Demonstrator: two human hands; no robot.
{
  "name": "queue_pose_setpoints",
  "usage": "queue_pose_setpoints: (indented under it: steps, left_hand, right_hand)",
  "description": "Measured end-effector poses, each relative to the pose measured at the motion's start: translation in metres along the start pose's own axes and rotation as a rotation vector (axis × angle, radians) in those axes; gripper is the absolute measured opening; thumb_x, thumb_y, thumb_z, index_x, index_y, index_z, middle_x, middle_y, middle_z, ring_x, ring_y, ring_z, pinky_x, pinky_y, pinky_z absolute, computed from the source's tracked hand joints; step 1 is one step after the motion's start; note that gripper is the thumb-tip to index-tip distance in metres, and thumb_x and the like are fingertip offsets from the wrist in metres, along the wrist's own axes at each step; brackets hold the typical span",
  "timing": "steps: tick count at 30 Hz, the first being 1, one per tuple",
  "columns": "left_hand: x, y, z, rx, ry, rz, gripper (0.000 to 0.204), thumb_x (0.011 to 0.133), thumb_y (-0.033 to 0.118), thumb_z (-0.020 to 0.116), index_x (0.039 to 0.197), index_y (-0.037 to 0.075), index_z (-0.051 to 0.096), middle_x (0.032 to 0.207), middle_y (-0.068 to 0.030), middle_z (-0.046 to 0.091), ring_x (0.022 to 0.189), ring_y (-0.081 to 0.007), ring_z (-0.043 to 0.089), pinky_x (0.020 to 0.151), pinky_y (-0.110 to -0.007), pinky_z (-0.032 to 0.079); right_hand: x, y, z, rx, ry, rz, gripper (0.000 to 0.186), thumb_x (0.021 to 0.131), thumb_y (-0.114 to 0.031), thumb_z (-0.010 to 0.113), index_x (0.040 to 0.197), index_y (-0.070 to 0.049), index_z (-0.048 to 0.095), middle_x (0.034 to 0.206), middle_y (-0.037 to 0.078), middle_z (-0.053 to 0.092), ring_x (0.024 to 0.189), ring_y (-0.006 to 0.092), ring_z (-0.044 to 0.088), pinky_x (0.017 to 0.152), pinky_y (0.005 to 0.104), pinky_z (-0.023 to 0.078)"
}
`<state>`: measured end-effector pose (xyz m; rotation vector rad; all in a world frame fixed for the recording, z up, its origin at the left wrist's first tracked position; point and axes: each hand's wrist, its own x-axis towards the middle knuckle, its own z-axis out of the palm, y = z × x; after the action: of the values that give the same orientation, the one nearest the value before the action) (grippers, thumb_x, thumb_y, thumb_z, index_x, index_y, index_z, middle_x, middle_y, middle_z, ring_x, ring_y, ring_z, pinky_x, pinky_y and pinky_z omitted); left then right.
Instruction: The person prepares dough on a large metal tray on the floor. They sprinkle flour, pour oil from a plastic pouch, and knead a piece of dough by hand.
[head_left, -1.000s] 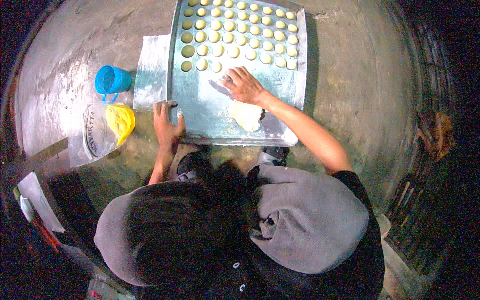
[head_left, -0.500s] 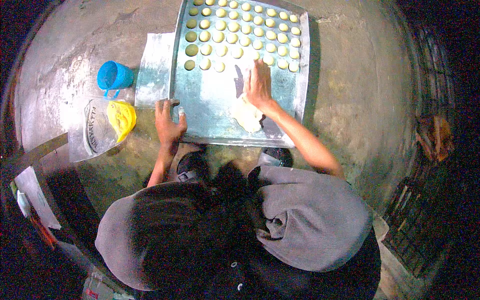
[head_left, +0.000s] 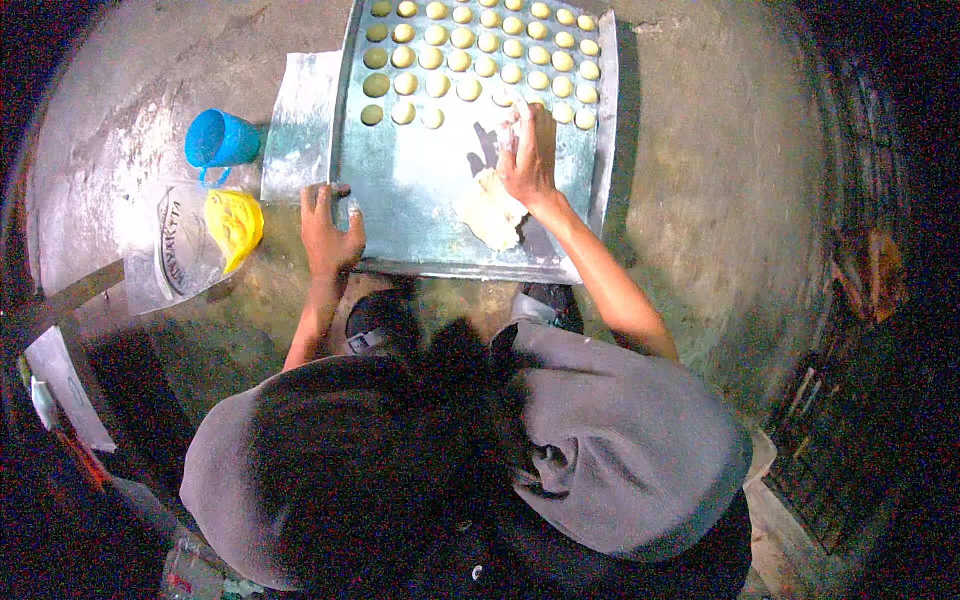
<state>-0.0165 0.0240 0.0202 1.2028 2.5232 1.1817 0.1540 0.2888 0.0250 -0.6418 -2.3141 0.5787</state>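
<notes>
A shallow metal tray [head_left: 400,200] lies on the floor before me, with rows of small round pale dough balls [head_left: 461,38] over its far part. A larger, uneven lump of dough [head_left: 490,212] rests on its near right part. My right hand [head_left: 530,155] is above the tray, just beyond the lump. Its fingers look stretched out and slightly apart, their tips beside one ball; the hand covers part of the near rows. My left hand [head_left: 332,232] is open at the tray's near left corner, fingers spread, with whitish residue on the thumb.
Left of the tray are a pale, flour-dusted sheet [head_left: 298,130], a blue plastic mug [head_left: 220,138] and a clear plastic bag [head_left: 172,240] with a yellow bag [head_left: 235,225] on it. My grey-clothed knees [head_left: 620,430] and feet are close to the tray's near edge.
My right hand has moved slightly away from me, its fingers reaching out from a more curled shape. The whole view has shifted slightly. My left hand stays at the corner.
</notes>
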Motion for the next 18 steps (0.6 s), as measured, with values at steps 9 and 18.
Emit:
queue_pose_setpoints:
  steps: [9,18]
  left_hand:
    - [0.001,0.006,0.0,0.098,-0.022,0.015,0.034,0.073,0.007,0.064,0.107,0.006,0.06,0.108,-0.0164,0.054,0.103,-0.0384,0.056,0.09,-0.044,0.048]
    - [-0.003,0.008,-0.003,0.028,0.01,-0.04,0.03,0.075,0.003,0.063,0.105,0.004,0.06,0.106,-0.0163,0.055,0.103,-0.037,0.056,0.09,-0.044,0.047]
  right_hand:
    - [-0.052,0.023,0.007,-0.087,-0.265,-0.298,0.036,0.088,-0.016,0.059,0.121,-0.003,0.051,0.103,0.015,0.055,0.096,0.0347,0.051,0.085,0.0487,0.038]
    - [-0.014,-0.018,0.002,0.02,-0.153,-0.069,0.044,0.088,-0.024,0.061,0.12,0.004,0.051,0.098,0.021,0.053,0.092,0.038,0.051,0.081,0.0476,0.039]
